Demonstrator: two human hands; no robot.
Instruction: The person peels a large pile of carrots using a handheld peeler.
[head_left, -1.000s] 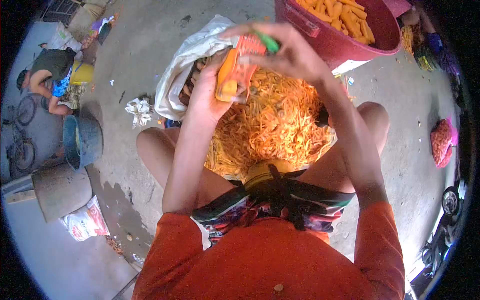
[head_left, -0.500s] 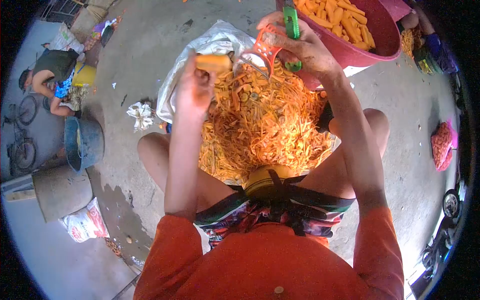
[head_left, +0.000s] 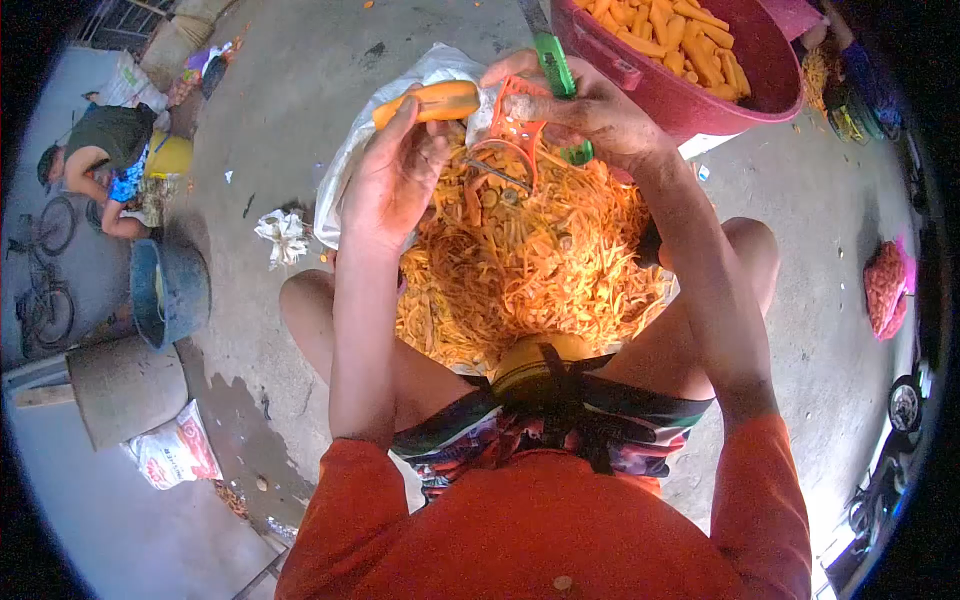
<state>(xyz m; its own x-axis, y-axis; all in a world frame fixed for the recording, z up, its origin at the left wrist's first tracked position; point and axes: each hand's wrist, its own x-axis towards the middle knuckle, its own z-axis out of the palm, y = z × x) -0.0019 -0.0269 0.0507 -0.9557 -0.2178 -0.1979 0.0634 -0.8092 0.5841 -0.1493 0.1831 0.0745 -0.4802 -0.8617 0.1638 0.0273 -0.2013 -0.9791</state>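
Change: half a second ago the carrot (head_left: 430, 102) pointed its end up at the camera and the peeler (head_left: 515, 125) hung clear of it to the right; now the carrot lies crosswise and the peeler's orange head has come back to its right end.
Meaning: judging by this, one stroke is over, the carrot has been turned to a fresh side, and the blade is set for another pass.
Left hand (head_left: 395, 175): curled, with the fingers wrapped under and behind the carrot and the thumb on top (a firm pinch rather than a full fist).
Right hand (head_left: 580, 105): closed around the peeler's green handle, knuckles up; the head looks to be touching the carrot, though I cannot tell for sure.
Carrot's place: held up in the air, above the far edge of the pile of peelings (head_left: 530, 260) between the person's knees.
Sack (head_left: 338, 185): white, open, just behind the left hand.
Tub (head_left: 640, 75): red, beyond the right hand, holding peeled carrots (head_left: 670, 30).
Around: another person (head_left: 100, 150) crouches well apart at far left, near a blue bucket (head_left: 165, 290).
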